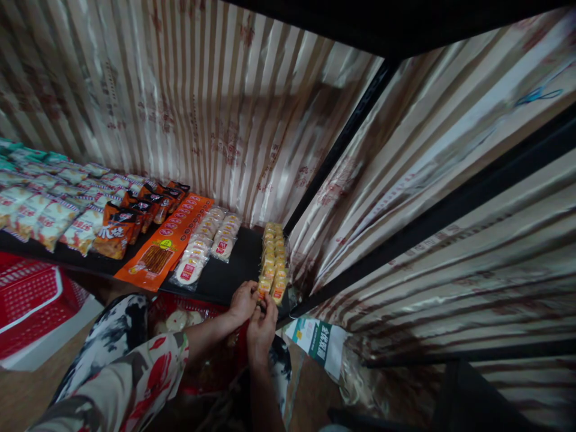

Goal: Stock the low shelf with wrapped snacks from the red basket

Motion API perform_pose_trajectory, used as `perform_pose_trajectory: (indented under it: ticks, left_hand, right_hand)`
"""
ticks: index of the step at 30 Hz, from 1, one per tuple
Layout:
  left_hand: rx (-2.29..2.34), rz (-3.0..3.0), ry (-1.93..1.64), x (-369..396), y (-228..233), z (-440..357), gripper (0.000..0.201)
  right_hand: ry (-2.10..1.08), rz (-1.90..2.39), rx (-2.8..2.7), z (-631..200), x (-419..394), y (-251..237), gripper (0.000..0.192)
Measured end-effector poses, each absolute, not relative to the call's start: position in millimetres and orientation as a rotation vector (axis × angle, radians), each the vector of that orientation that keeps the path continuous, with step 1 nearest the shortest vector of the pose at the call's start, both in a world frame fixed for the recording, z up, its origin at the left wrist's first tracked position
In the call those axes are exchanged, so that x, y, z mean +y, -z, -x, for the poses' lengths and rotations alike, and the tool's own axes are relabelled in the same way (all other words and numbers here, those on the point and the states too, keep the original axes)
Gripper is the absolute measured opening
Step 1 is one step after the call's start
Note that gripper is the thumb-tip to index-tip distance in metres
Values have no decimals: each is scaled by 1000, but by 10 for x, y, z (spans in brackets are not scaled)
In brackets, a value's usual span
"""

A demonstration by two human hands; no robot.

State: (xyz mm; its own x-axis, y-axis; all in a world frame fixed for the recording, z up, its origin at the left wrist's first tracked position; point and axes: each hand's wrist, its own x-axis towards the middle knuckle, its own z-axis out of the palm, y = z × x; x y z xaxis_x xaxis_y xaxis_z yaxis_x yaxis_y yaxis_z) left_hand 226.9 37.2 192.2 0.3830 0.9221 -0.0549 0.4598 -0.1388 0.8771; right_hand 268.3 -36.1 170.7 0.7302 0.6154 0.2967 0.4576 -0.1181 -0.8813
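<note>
Head view looks down on both hands meeting at the front edge of a black shelf (pixel 234 273). The left hand (pixel 243 302) is curled, fingers bent in around the near end of a column of small yellow snack packets (pixel 272 261); its fingertips touch the lowest packets. The right hand (pixel 261 327) comes up just beside it, fingers pinched narrow on the bottom of the same column, though which packet it grips cannot be told at this size. The two hands touch each other there.

The column of packets runs from the hands back toward the shelf's rear, close along the shelf's right end, where a black upright post (pixel 342 144) and striped plastic sheeting (pixel 427 180) stand just beside it. On the column's other side lies a strip of bare shelf, then two rows of white packets with red labels (pixel 204 243), a long orange packet (pixel 164 243), dark orange bags (pixel 130 219) and pale bags (pixel 49 210) farther along.

Below the shelf's front edge, under the left forearm, sits a red basket (pixel 180 318); another red basket (pixel 31 300) stands well apart from the hands. A green-and-white carton (pixel 319 342) lies below the shelf's right end.
</note>
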Motion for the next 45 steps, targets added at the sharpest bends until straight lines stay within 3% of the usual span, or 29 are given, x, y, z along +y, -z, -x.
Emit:
perform_pose_trajectory:
  ticks: [23, 29, 45]
  left_hand:
    - [1258, -1701, -690, 413, -2018, -2419, 23]
    - [1210, -1644, -770, 392, -1981, -2422, 5]
    - [1109, -1660, -885, 456, -1745, -2475, 10]
  right_hand:
    - [-84, 1789, -943, -2737, -346, -1658, 42]
    - [-61, 1783, -973, -2761, -343, -1632, 42]
    - [-23, 1804, -1032, -2809, -343, -1517, 41]
